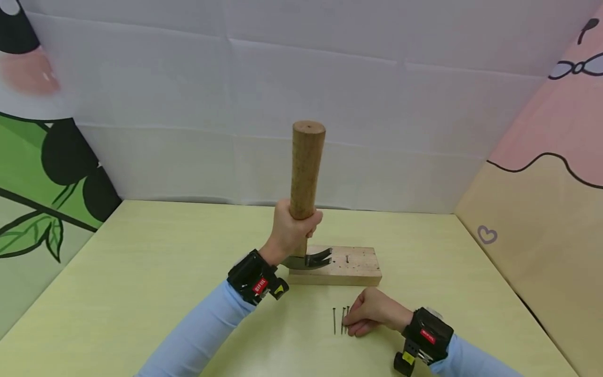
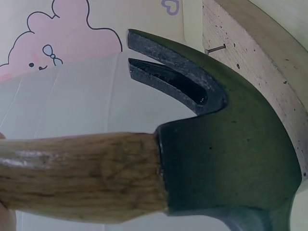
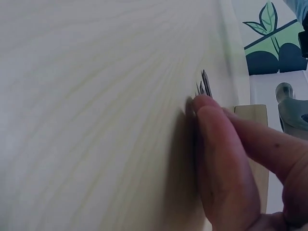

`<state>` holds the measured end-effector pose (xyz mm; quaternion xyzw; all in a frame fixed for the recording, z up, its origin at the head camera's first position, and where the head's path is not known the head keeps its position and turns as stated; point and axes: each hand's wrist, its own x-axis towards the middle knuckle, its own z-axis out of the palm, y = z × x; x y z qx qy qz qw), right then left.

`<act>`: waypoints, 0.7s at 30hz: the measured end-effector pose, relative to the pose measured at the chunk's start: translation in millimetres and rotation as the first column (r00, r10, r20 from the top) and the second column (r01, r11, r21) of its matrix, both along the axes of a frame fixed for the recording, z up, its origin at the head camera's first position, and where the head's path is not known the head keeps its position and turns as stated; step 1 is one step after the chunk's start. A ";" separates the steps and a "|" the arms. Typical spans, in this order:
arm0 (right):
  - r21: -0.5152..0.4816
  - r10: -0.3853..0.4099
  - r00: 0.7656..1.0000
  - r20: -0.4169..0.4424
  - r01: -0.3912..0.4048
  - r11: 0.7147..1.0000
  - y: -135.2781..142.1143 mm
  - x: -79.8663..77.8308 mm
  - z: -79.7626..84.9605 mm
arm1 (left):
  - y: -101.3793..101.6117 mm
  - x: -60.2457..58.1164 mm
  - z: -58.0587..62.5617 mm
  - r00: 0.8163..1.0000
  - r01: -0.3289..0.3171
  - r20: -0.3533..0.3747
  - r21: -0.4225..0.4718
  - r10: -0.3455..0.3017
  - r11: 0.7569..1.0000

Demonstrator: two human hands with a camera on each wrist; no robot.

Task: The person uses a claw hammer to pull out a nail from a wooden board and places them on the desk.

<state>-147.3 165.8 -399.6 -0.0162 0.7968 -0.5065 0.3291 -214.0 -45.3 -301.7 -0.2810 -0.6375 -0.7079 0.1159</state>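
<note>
My left hand [image 1: 293, 230] grips a claw hammer [image 1: 307, 173] by its wooden handle, which points up. The dark claw head hangs low over a wooden block [image 1: 358, 269]. In the left wrist view the hammer head [image 2: 231, 149] fills much of the frame, and a nail [image 2: 215, 49] juts from the block beyond it. My right hand [image 1: 374, 311] is down at the table in front of the block, thumb and fingertips pinching at the right side of a small row of nails [image 1: 343, 320]. Nail points [image 3: 205, 83] show past those fingertips in the right wrist view; the rest is hidden.
Small dark holes dot the block's top, where one nail [image 1: 347, 258] stands upright. A pale yellow table [image 1: 165, 272] lies under everything. White sheeting [image 1: 188, 104] rises behind it, with painted panels at left and right [image 1: 542, 225].
</note>
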 end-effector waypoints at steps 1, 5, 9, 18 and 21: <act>0.006 0.007 1.000 0.000 -0.007 1.000 -0.8 0.0 0.8 | 0.0 -0.1 -0.2 1.000 0.004 -0.005 -0.002 -0.004 1.000; 0.021 0.027 1.000 -0.016 -0.026 0.999 -3.3 -0.3 3.4 | 0.2 0.1 -0.1 1.000 0.017 -0.024 -0.002 -0.017 1.000; 0.033 0.037 0.999 -0.034 -0.035 0.999 -6.5 -1.4 5.1 | 1.0 -0.3 -1.2 0.999 0.025 -0.025 -0.003 -0.025 1.000; 0.080 0.065 0.996 -0.055 -0.061 0.995 -9.9 -4.3 8.8 | 7.6 -1.0 -1.4 0.999 0.036 -0.030 -0.027 -0.037 0.999; 0.119 0.073 0.992 -0.100 -0.061 0.991 -8.5 -7.3 15.2 | 9.0 -0.7 -1.3 0.999 0.027 -0.042 -0.053 -0.030 0.998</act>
